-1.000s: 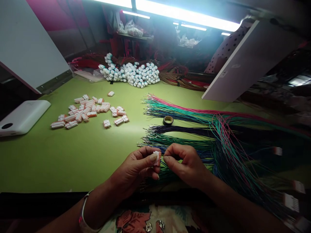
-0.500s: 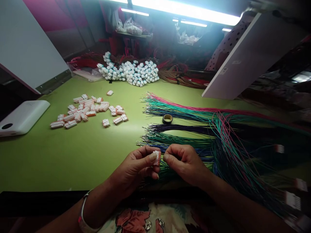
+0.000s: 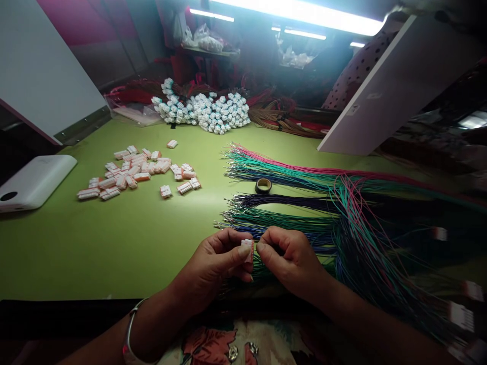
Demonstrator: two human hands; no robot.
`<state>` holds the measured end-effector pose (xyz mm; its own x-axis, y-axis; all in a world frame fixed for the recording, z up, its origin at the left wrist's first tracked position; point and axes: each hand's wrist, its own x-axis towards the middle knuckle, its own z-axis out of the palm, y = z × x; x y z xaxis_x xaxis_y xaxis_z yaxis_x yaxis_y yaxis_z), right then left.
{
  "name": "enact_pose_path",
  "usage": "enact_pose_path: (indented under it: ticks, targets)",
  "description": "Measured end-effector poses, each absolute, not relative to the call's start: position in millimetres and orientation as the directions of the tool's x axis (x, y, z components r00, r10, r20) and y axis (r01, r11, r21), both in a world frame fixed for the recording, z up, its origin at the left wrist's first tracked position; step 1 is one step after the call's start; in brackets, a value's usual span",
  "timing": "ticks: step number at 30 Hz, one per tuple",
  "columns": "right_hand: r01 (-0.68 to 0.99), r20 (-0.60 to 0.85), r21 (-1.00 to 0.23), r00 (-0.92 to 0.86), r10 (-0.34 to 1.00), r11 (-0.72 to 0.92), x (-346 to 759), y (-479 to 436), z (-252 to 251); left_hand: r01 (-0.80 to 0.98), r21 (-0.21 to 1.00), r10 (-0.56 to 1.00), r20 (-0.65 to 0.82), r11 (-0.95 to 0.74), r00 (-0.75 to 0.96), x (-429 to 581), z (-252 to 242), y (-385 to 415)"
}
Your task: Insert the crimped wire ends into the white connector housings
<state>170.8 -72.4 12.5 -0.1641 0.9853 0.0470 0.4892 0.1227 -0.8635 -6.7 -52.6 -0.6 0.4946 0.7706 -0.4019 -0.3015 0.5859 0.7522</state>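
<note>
My left hand [image 3: 218, 258] pinches a small white and orange connector housing [image 3: 247, 249] between thumb and fingers. The orange side of the housing faces right, toward my right hand [image 3: 287, 256]. Thumb and forefinger of that right hand are pressed together just beside the orange edge; what they hold is too thin or hidden to make out. Behind and beneath both hands lie bundles of green wires [image 3: 289, 219] and blue wires [image 3: 312, 237], with metal terminals at their left ends.
Loose connector housings [image 3: 142, 176] lie scattered at the left, near a white power bank [image 3: 41, 180]. A tape roll [image 3: 263, 186] sits among the wires. Pink and teal wires [image 3: 289, 165] run right. White connectors [image 3: 220, 111] are heaped behind. White panels [image 3: 361, 96] flank the table.
The connector housing and my left hand have shifted slightly right and down, and the housing's orange edge is closer to my right fingertips. The right hand has barely moved.
</note>
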Motion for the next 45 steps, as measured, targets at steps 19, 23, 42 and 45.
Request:
enact_pose_path:
  ticks: [19, 23, 42, 45]
  targets:
    - [0.469, 0.070, -0.859, -0.291, 0.954, 0.206, 182, -74, 19, -0.305, 0.743, 0.767, -0.412, 0.595, 0.491, -8, 0, -54]
    - [0.449, 0.067, -0.870, -0.304, 0.950, 0.205, 179, -75, 17, -0.277, 0.765, 0.766, -0.400, 0.582, 0.504, -6, 0, -55]
    - [0.440, 0.139, -0.855, -0.316, 0.938, 0.275, 179, -77, 10, -0.237, 0.795, 0.765, -0.384, 0.559, 0.517, -6, 2, -55]
    - [0.448, 0.125, -0.856, -0.302, 0.945, 0.257, 180, -75, 12, -0.255, 0.780, 0.765, -0.393, 0.572, 0.511, -8, 4, -54]
